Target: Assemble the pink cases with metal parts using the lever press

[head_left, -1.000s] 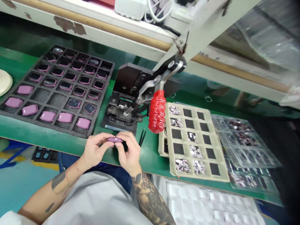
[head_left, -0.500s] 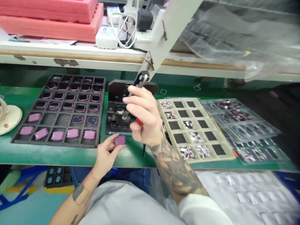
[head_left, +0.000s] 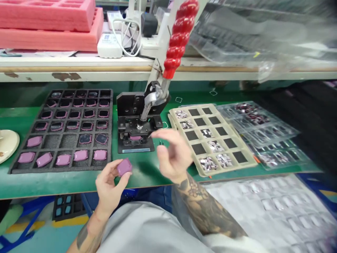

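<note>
Between the fingers and thumb of my left hand is a purple watch case, held over the front edge of the bench. My right hand is empty, its thumb and fingers apart, just right of the front of a black toggle press. The press has a red ribbed handle that points upward. Low inside the press, a purple piece shows, partly covered by the fixture.
A dark foam tray with several purple watch cases lies on the left. Right of the press are a cream compartment tray of small parts and clear plastic trays. Pink foam blocks sit on the shelf above.
My right hand has let go of the press handle and moved down and to the right. The handle has swung up. My left hand, with the watch case, has shifted down and left.
</note>
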Motion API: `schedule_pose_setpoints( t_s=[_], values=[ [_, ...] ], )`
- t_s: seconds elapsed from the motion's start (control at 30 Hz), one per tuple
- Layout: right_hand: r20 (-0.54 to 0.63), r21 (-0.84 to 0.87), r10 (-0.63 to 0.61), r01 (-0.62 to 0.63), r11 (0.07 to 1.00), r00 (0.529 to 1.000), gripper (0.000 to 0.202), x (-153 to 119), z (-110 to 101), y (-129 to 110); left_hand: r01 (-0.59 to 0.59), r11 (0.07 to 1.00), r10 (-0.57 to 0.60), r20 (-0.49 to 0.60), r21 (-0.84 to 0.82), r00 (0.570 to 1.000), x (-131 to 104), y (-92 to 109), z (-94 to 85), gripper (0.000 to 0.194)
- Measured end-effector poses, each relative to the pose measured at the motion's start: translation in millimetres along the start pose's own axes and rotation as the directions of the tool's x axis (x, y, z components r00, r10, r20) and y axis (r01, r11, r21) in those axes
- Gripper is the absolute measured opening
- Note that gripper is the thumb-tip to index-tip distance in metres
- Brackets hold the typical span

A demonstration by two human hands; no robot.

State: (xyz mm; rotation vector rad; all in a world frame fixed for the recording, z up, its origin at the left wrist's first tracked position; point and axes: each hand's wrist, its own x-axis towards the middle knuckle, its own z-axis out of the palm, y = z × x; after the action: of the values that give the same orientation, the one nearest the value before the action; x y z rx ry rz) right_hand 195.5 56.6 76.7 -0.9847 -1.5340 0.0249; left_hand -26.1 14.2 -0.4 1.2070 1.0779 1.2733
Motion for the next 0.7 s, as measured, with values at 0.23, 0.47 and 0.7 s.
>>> schedule_pose_setpoints(
  t_s=[0.23,0.47,0.7],
  values=[
    [0.458,-0.291,0.266,-0.139,0.946,0.849,0.05,-60.2,28.3,38.2,-0.065,0.986,0.073,-0.049,0.157,0.996,12.5,3.3,-21.4,0.038],
    [0.505,-0.323,0.358,-0.213,0.922,0.785,0.045,-45.9,48.7,61.9,-0.279,0.867,0.271,0.079,0.413,0.959,22.7,12.9,-19.4,0.034],
    [0.294,0.122,0.591,-0.643,0.756,0.751,0.046,-85.6,3.9,7.1,-0.495,0.427,0.338,0.374,0.757,0.864,54.1,15.2,-1.2,0.036]
  ],
)
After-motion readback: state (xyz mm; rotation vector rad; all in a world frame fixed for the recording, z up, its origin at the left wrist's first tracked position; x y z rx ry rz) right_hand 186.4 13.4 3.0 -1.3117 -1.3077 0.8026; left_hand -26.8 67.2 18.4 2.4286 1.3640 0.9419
